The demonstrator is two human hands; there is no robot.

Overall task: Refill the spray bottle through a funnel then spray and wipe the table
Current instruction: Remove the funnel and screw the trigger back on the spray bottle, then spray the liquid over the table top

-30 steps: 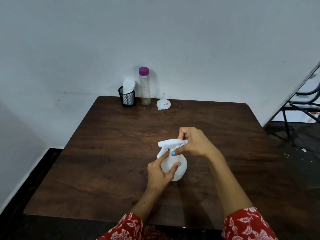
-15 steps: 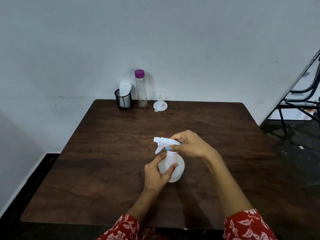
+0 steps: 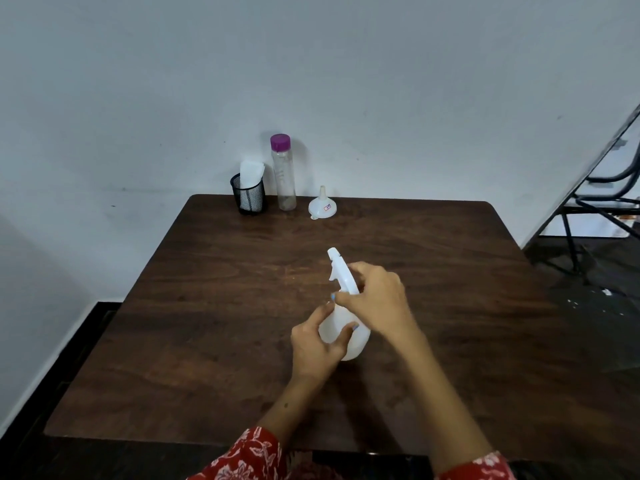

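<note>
Dark wood table (image 3: 207,341): I see white spray bottle (image 3: 346,337) mid-table, left hand (image 3: 317,344) gripping its body, right hand (image 3: 375,299) curled round the trigger head (image 3: 341,271). Far edge: funnel (image 3: 322,206), purple-capped bottle (image 3: 284,173), mesh cup (image 3: 248,197) holding a white cloth.

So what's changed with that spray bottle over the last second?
The spray head has turned: its nozzle pointed left, now it points away toward the wall, twisted by the right hand. The left hand still holds the bottle body. The funnel stayed put.
</note>
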